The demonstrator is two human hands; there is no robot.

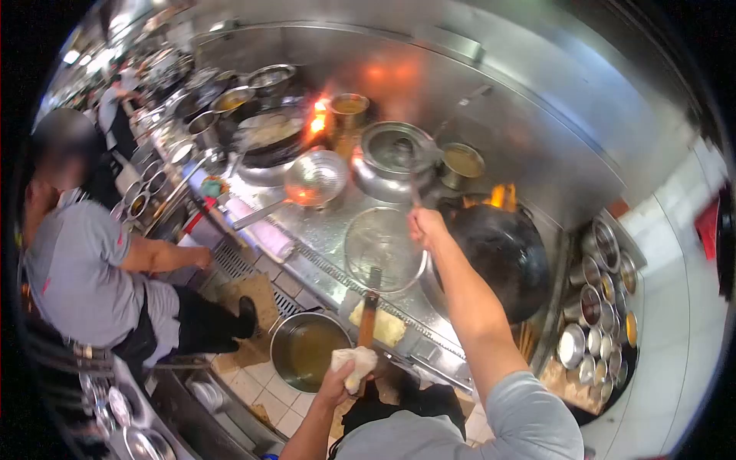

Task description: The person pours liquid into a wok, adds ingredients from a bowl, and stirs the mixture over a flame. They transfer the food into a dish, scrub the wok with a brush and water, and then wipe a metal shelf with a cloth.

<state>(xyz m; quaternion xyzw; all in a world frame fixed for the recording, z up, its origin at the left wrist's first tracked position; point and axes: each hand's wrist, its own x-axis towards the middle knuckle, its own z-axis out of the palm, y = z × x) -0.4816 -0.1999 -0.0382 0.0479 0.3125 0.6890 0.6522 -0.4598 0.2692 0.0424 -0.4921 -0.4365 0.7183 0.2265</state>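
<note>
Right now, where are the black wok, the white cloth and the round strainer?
black wok [502, 257]: head view, on its dark surface.
white cloth [354, 360]: head view, on the middle of the bunched cloth.
round strainer [383, 245]: head view, on the middle of its mesh.

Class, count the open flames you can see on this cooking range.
2. One flame burns beside the far wok; the other flame rises behind the near black wok. More may burn out of sight.
</note>
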